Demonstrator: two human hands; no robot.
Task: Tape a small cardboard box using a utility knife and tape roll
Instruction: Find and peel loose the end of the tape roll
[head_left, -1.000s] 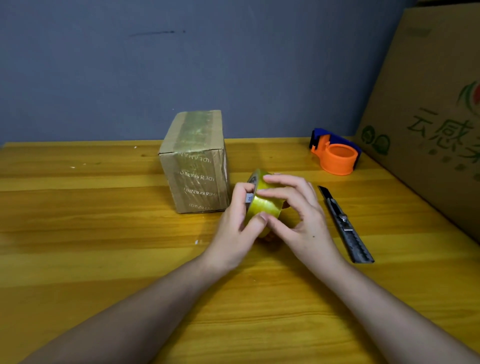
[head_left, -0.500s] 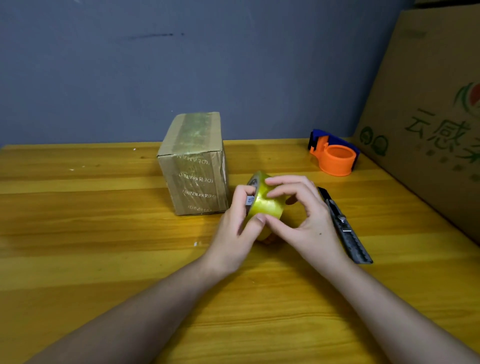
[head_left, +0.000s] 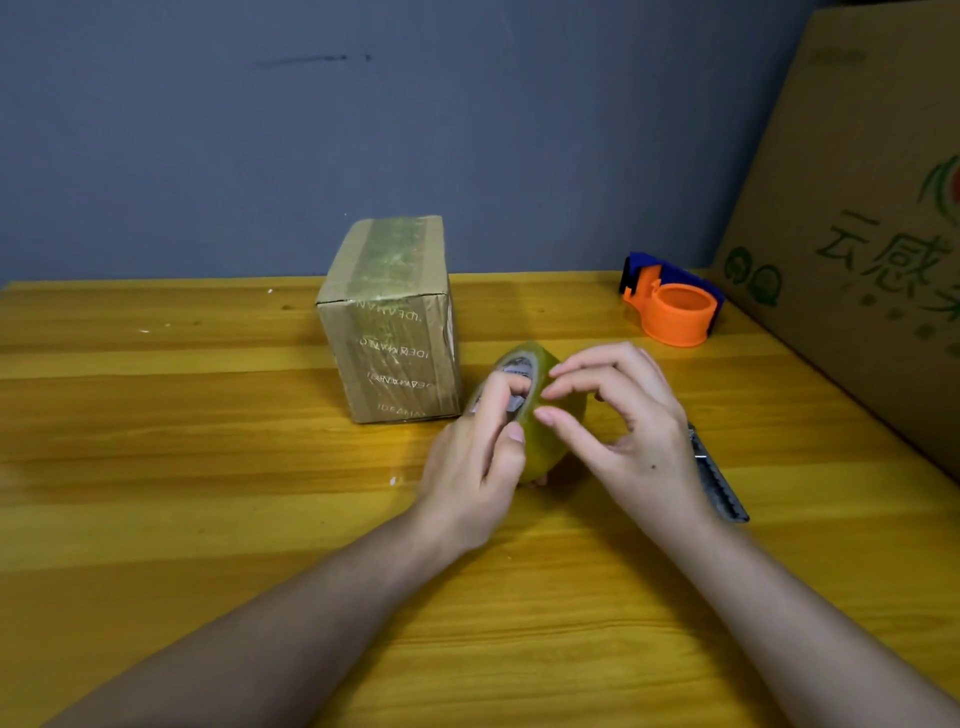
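Observation:
A small cardboard box (head_left: 392, 332), with tape over its top and printed tape down its front, stands on the wooden table (head_left: 182, 519). Just to its right I hold a yellowish roll of clear tape (head_left: 545, 431) on edge above the table. My left hand (head_left: 478, 467) grips the roll from the left, fingers in its core. My right hand (head_left: 628, 431) rests its fingertips on the roll's outer face. A grey utility knife (head_left: 719, 486) lies on the table behind my right hand, mostly hidden by it.
An orange and blue tape dispenser (head_left: 672, 306) sits at the back right. A large printed cardboard carton (head_left: 857, 249) leans along the right edge. A grey wall runs behind the table.
My right fingers have shifted over the roll's outer face, and the roll has turned slightly in my left hand. The box, knife and dispenser have stayed put.

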